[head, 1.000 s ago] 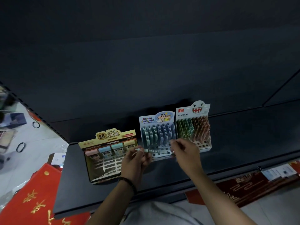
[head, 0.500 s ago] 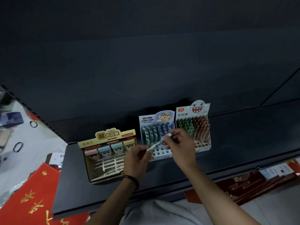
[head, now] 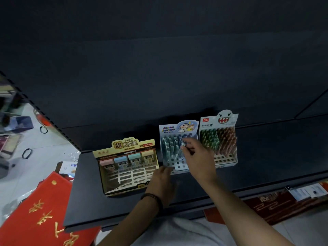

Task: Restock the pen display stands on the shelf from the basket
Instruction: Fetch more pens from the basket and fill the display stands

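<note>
Single head-worn wide-angle view, looking forward and down; close over the dark shelf [head: 275, 153]

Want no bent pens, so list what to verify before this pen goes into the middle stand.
1. Pen held firmly by the right hand: ok, pinched in its fingers.
2. Free holes in the middle stand: ok, the front rows are open.
3. Pen tip lined up over a hole: cannot tell, the pen is tilted and blurred.
4. Left hand steadying the stand: cannot tell, it is blurred near the front edge.
5. Stand sitting flat on the shelf: ok.
</note>
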Demonstrator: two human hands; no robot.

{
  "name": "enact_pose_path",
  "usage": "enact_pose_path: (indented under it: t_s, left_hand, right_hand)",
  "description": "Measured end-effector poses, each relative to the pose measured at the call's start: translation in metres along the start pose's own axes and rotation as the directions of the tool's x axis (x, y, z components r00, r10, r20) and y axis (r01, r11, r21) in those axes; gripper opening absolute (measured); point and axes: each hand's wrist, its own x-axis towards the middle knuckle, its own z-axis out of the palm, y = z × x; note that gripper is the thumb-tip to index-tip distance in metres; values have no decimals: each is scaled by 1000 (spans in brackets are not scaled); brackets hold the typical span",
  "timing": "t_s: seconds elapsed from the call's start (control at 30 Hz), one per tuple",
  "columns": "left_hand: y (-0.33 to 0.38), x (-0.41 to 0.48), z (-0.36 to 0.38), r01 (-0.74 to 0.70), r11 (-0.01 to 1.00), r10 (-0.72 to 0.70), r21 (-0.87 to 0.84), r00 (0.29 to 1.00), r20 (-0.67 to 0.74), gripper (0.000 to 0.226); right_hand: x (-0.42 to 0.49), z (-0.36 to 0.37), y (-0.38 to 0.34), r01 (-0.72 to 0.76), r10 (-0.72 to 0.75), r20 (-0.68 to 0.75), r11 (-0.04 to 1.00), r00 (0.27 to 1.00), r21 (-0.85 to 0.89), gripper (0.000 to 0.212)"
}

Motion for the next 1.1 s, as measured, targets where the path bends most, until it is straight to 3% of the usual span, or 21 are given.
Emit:
enact_pose_path:
  t_s: [0.1,0.33,0.47,0.67,0.77,0.87,1.0,1.1]
  left_hand:
    - [3,-4,4,-48,989,33,138,994,105,69]
    - [0,-2,8,-90,980,68,177,990,127,67]
    - [-4,0,9,-92,980,68,177,988,141,64]
    - [-6,0,8,-57,990,34,126,984,178,63]
    - [-4,0,3,-54,995,42,86,990,137,49]
    - [8,-8,1,-90,988,73,123,988,137,26]
    - [35,-8,4,-55,990,33,127,985,167,18]
    - [61,0,12,-134,974,78,183,955,285,13]
  right_hand:
    - [0,15,6,111,-111,-8,992,994,-55,28]
    - [2,35,12,137,-132,44,981,990,-139,24]
    - [2,38,10,48,-10,215,984,977,-172,30]
    - [-3,31,1,76,1,331,973,944,-219,44]
    - [-9,17,1,56,7,340,983,941,-176,49]
    - [-22,-7,8,2,34,296,993,955,-119,35]
    - [-36,-45,31,-80,131,285,980,950,-184,16]
    - [-53,-82,48,-192,248,334,963,910,-192,10]
